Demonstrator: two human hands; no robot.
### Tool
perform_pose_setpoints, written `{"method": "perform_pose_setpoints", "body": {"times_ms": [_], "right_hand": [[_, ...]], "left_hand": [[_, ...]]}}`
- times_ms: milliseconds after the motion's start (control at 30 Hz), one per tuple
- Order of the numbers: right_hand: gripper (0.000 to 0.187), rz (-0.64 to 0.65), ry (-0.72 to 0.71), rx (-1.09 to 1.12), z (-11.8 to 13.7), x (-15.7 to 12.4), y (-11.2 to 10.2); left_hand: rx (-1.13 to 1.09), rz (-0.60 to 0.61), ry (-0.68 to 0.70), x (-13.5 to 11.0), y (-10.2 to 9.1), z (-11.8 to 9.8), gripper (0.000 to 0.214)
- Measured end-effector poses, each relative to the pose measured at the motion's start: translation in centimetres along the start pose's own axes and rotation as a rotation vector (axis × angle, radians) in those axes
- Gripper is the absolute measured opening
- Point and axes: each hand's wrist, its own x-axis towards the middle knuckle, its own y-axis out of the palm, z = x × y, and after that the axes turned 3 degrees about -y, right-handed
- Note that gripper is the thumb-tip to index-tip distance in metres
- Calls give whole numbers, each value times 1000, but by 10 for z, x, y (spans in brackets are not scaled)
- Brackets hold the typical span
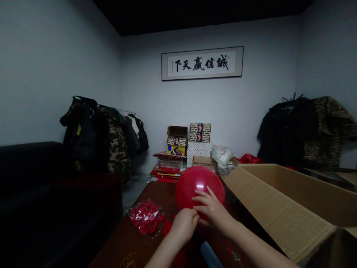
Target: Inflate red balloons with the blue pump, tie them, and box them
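A round, inflated red balloon (187, 186) is in front of me at the table's middle, its underside toward me. My left hand (186, 219) is closed in a pinch at the balloon's neck, which the fingers hide. Against the near right side of the balloon, my right hand (213, 210) has its outer fingers spread; its thumb and index finger come together at the neck beside my left fingertips. A blue-grey object (209, 255) lies just below my hands, partly covered. To the left rests a clear plastic bag (146, 216) of deflated red balloons.
A large open cardboard box (281, 208) takes up the right side, its flap angled toward me. Stacked boxes (199, 149) and red flat packs (167, 171) stand at the table's far end, near a white plastic bag (222, 156). A black sofa (30, 186) is at left.
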Motion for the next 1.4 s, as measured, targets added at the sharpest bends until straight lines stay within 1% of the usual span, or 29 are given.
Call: {"method": "perform_pose_setpoints", "body": {"times_ms": [67,167,233,300,367,533,600,700,767,833,900,967,1033,1067,1100,1133,1167,1200,1300,1367,1400], "right_hand": [[27,-41,9,-13,0,0,4],[18,-94,8,-47,1,3,8],[13,-124,1,-80,0,6,10],[9,-153,-2,-122,0,9,10],[8,-168,-3,-157,0,11,9],[15,-176,-27,-172,2,14,6],[16,-143,-36,-158,3,14,5],[13,-127,-6,-125,1,13,1],[10,-155,43,-104,-2,10,-3],[10,-179,68,-96,-5,8,-6],[10,-182,45,-99,-6,6,-7],[10,-198,5,-110,-5,5,-5],[11,-247,-36,-129,-3,4,-1],[12,-278,-56,-141,-1,4,2],[13,-313,-73,-150,1,3,4],[14,-345,-89,-157,4,2,7],[15,-372,-107,-161,6,2,8],[15,-397,-120,-162,9,1,10],[18,-446,-122,-146,16,0,10],[20,-463,-109,-120,20,0,7],[20,-468,-100,-98,21,0,5]], "left_hand": [[93,14,44,-2,-7,-2,27],[182,62,69,-2,-16,-6,27],[255,52,85,0,-22,-10,28],[310,13,97,2,-26,-13,29],[309,-14,89,3,-28,-15,27],[235,-91,24,2,-32,-15,24],[224,-119,72,-1,-35,-15,19],[213,-136,197,-7,-41,-13,12],[144,-148,232,-10,-45,-10,11],[-11,-162,230,-11,-47,-5,12],[-271,-144,206,-11,-45,1,17],[-660,-148,147,-9,-39,7,26],[-1095,-227,77,-6,-27,11,27],[-1250,-284,66,-5,-20,13,23],[-1335,-347,59,-3,-13,14,21],[-1351,-418,59,-1,-6,14,23],[-1304,-496,66,1,0,13,25],[-1209,-576,64,2,5,13,27],[-804,-808,42,4,9,9,29],[-619,-911,20,2,5,9,30],[-583,-936,9,0,3,10,29]]}}
